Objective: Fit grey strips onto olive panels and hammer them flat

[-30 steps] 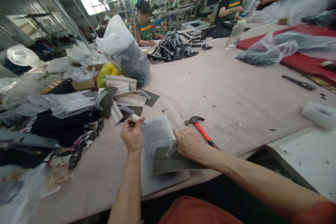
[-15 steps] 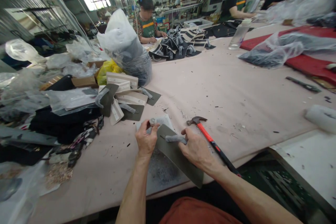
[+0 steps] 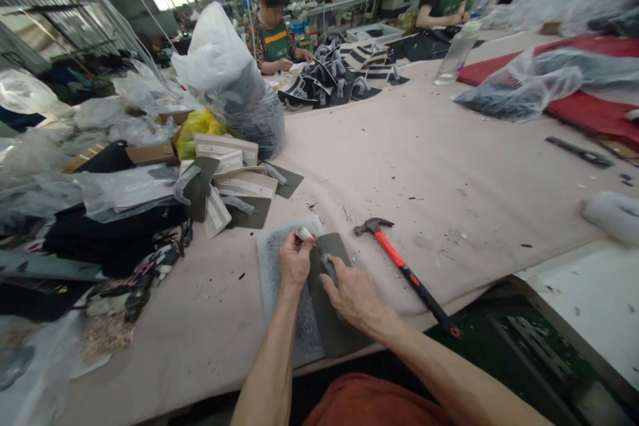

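Note:
My left hand [image 3: 294, 265] pinches a short white cylinder [image 3: 303, 233], tilted over the upper left edge of an olive-green panel [image 3: 332, 319]. What kind of tool or container the cylinder is, I cannot make out. The fingers of my right hand [image 3: 355, 296] are closed on a strap in greyish plastic wrap [image 3: 328, 266] attached to the panel's face. Beneath the panel lies a pale, speckled board [image 3: 272, 259]. A claw hammer [image 3: 397, 258] with a red and black handle rests to the right of my right hand, apart from it.
Similar panels with wrapped straps [image 3: 244, 180] are piled at the left, before a big plastic bag [image 3: 234, 90]. A knife-like tool [image 3: 579, 152] and a clear bottle [image 3: 456, 56] stand off right. Behind the table, a co-worker [image 3: 274, 33] handles small pieces.
The olive panel has turned more upright and come down over the pale board. My left hand has tipped the white cylinder toward the panel; my right hand has moved left along the strap.

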The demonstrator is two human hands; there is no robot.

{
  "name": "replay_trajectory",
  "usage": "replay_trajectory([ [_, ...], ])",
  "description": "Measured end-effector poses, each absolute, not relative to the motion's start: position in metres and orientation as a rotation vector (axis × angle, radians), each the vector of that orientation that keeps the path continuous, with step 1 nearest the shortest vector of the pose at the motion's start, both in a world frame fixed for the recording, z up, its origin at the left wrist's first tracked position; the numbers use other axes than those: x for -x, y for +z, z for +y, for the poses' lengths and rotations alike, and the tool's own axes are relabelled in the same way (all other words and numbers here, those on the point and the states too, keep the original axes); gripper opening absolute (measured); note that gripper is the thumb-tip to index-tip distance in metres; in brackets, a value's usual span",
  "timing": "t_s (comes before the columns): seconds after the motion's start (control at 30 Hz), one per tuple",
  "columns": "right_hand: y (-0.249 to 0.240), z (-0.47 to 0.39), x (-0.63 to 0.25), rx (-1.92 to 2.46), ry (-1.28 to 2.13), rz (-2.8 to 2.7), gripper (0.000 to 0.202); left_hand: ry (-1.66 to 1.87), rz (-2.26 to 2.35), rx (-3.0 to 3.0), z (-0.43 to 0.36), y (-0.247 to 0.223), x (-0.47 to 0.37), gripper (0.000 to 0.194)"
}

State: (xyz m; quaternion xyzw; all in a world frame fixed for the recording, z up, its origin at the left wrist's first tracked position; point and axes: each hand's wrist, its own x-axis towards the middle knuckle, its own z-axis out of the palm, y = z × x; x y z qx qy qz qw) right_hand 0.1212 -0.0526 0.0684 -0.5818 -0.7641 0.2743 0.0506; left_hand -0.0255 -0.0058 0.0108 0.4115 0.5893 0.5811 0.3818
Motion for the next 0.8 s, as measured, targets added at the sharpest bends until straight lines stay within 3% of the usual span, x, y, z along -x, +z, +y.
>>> replay_trajectory([
  [0.33,0.070,-0.056,-0.129,1.660,0.977,-2.377,0.059,1.353,1.525,-1.203,-0.013,0.002,0.021,0.019],
  [0.8,0.061,-0.057,-0.145,1.516,1.086,-2.316,0.066,1.306,1.674,-1.336,-0.013,0.009,0.010,0.015],
])
